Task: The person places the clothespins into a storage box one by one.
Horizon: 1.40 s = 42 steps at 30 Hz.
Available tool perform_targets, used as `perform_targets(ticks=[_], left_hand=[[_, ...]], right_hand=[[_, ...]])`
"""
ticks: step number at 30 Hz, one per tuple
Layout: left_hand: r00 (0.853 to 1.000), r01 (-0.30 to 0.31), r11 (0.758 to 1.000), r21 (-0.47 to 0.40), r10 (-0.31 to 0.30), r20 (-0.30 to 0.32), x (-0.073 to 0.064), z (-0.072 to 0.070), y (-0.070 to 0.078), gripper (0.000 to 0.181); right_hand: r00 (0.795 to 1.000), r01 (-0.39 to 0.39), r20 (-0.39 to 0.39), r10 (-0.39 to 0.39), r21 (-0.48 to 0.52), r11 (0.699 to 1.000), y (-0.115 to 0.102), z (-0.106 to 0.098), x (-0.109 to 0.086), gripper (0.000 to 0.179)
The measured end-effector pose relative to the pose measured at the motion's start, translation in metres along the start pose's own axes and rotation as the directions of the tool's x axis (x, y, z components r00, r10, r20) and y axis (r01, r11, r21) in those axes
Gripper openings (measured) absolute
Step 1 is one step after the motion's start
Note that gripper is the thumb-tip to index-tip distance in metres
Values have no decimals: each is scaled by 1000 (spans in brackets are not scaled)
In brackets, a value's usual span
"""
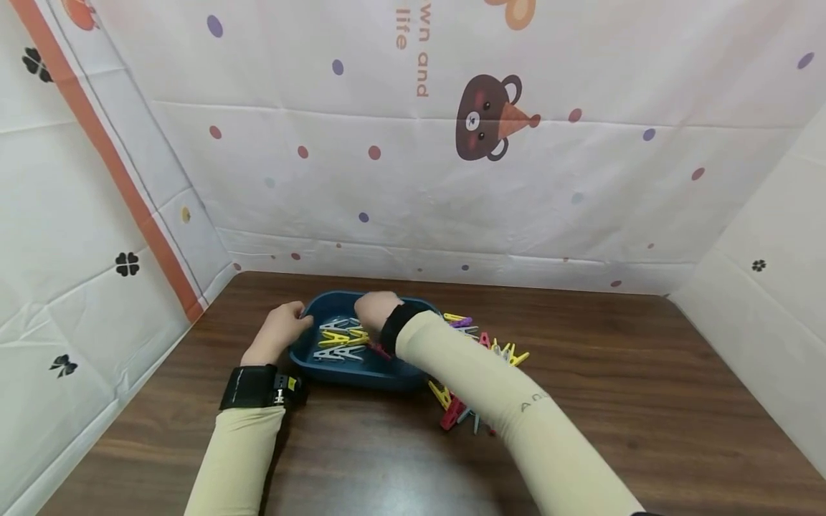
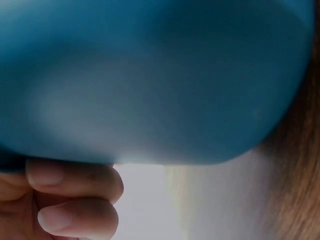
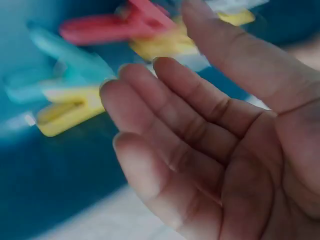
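Note:
A dark blue plastic basin [image 1: 368, 380] stands on the table with several clothespins [image 1: 338, 338] inside, white and yellow ones in rows. My left hand [image 1: 279, 331] grips its left rim; in the left wrist view curled fingers [image 2: 80, 182] lie against the edge of the basin [image 2: 150, 100]. Over the basin's middle is my right hand [image 1: 377, 309]. The right wrist view shows its palm bare, the fingers loosely bent and the thumb apart, nothing between them. Near those fingertips lie a red clothespin [image 3: 95, 29], a light blue one [image 3: 75, 65] and a yellow one [image 3: 70, 117].
A loose pile of mixed clothespins [image 1: 510, 352] lies on the wooden table [image 1: 619, 401] right of the basin, partly hidden by the right sleeve [image 1: 490, 387]. A printed white sheet [image 1: 323, 193] hangs behind the table and along both sides.

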<state>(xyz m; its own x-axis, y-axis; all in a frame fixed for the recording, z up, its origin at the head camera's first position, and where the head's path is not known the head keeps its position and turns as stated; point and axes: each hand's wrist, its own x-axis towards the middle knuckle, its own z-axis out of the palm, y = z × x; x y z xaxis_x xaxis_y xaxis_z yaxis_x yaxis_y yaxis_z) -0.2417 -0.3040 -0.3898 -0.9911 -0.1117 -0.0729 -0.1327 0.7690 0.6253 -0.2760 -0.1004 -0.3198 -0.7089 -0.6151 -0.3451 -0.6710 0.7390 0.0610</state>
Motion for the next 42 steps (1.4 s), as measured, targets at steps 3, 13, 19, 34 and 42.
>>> perform_targets(ticks=[3,13,19,34,42], left_hand=[[1000,-3,1000,4,3,1,-1,0,0,26],[1000,7,1000,6,-7,2,-2,0,4,26],[1000,4,1000,4,-4,8,-1,1,3,26],[1000,4,1000,24,-4,19,-1,2,0,25],[1000,18,1000,15,-18,7,0,2,1,26]], right_hand=[[1000,7,-21,-6,53,999,11,-20,-10,18],[933,210,-325,-155,141,968,77,-36,-105,11],[908,215,-397,-131,175,961,121,4,-150,10],[960,-32,-266,91,216,976,191,107,-161,29],[971,-3,-231,55,222,975,197,121,-148,23]])
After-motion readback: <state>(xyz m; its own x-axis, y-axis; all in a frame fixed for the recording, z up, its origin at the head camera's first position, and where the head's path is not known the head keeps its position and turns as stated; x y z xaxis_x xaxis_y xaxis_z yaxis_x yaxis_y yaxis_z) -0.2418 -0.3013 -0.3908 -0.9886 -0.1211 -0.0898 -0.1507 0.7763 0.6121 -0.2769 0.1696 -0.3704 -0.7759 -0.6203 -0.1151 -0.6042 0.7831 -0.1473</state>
